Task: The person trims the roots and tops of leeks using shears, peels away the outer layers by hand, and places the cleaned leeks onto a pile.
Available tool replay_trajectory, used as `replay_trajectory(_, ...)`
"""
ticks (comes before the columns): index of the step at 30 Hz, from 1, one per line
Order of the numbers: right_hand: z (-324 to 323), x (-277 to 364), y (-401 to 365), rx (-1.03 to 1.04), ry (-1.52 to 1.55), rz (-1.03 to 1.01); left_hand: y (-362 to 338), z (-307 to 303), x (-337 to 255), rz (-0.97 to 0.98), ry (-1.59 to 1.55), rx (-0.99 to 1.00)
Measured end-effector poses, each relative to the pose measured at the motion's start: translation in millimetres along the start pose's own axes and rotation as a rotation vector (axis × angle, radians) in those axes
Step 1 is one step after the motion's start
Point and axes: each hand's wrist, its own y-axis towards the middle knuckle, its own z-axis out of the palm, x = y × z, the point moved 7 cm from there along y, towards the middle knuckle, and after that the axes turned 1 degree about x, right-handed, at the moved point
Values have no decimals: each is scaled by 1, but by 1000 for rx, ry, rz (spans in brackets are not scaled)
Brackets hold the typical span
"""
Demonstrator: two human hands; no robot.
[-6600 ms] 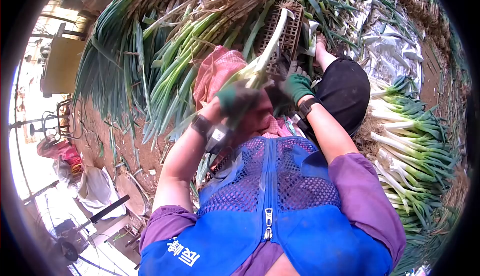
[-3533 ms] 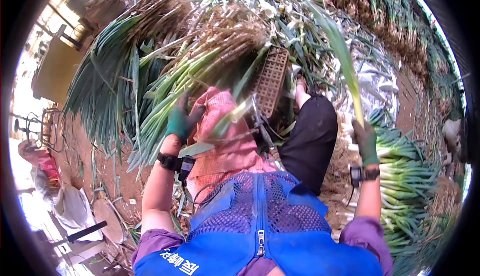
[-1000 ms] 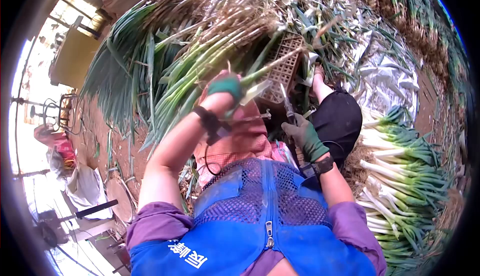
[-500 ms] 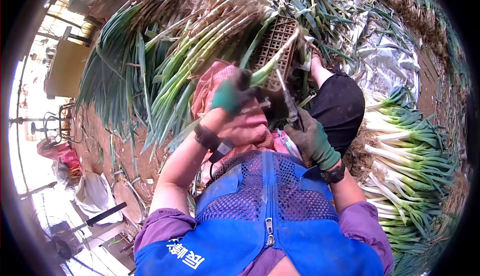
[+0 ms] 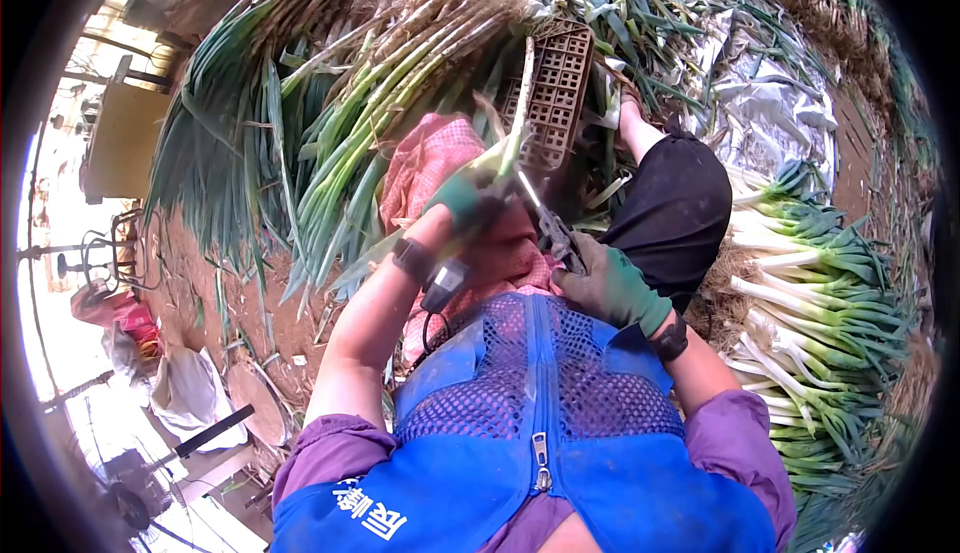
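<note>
My left hand (image 5: 463,201), in a green glove, grips a green onion stalk (image 5: 517,103) that points up and away over the brown plastic crate (image 5: 556,83). My right hand (image 5: 604,285), also gloved, holds a metal cutting tool (image 5: 545,219) whose blade tip reaches the lower end of the stalk, just right of my left hand. Both hands hover above the pink checked cloth (image 5: 430,158) on my lap.
A big pile of uncleaned green onions (image 5: 330,113) lies ahead and left. Cleaned white-stemmed onions (image 5: 810,283) are stacked at the right. Silver sheeting (image 5: 770,93) covers ground beyond my black-trousered leg (image 5: 680,203). Bare soil, bags and a fan sit at the left.
My right hand went out to the cleaned stack with a stalk, then came back and took up the tool. My left hand picked a new stalk; the blade now meets its base.
</note>
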Motion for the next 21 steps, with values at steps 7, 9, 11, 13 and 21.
replay_trajectory(7,2,8,-2,-2,-45,5,6,-7,12,2,47,-36)
replay_trajectory(9,-2,9,4,-21,-21,6,5,-5,10,2,50,-37)
replay_trajectory(11,-1,-6,27,-43,0,-3,4,-2,16,1,11,-26)
replay_trajectory(13,-5,-17,61,-66,-14,87,0,-3,14,-16,56,-42)
replay_trajectory(21,-33,-49,159,-183,224,209,-14,-9,5,-32,100,-46)
